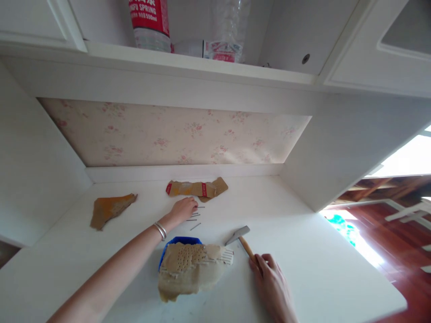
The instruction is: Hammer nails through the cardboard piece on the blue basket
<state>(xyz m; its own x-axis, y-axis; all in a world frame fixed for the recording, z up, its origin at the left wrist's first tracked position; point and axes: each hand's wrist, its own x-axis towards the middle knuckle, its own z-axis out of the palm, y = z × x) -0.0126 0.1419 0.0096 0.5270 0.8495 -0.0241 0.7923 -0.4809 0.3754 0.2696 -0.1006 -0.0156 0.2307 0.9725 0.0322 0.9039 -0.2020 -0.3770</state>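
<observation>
My left hand point(184, 209) reaches to the back of the white surface, its fingers pinched at the end of a nail. Several more loose nails point(195, 226) lie beside and below the fingertips. My right hand point(272, 282) is wrapped around the wooden handle of a hammer point(239, 234), whose metal head rests low near the surface. Between the hands, a torn piece of cardboard point(183, 283) covers most of a blue container point(184, 240). Rows of small holes mark the cardboard, and several nails lie along its right end.
Another torn cardboard strip point(208, 188) lies at the back, and an orange-stained cardboard scrap point(109, 211) on the left. Cabinet walls enclose both sides. A shelf point(188, 67) overhead holds plastic bottles point(150, 22). The desktop's right edge drops to a reddish floor point(387, 242).
</observation>
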